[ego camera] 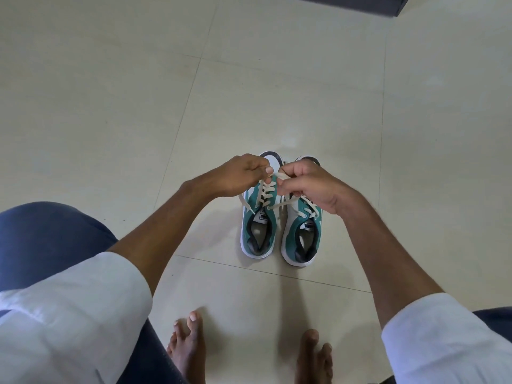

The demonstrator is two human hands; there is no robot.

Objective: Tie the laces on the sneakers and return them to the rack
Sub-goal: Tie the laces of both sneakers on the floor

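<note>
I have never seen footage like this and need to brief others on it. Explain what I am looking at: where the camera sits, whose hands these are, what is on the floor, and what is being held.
There is no machine here. One wide-angle camera sits on a person's head, looking forward and down, so the arms come in from the bottom. The left hand and right hand each pinch part of a cream lace above the left sneaker. The right sneaker stands beside it on the pale tiled floor, toes pointing away, its laces looking loose. The person's bare feet show at the bottom. No rack can be made out.
</note>
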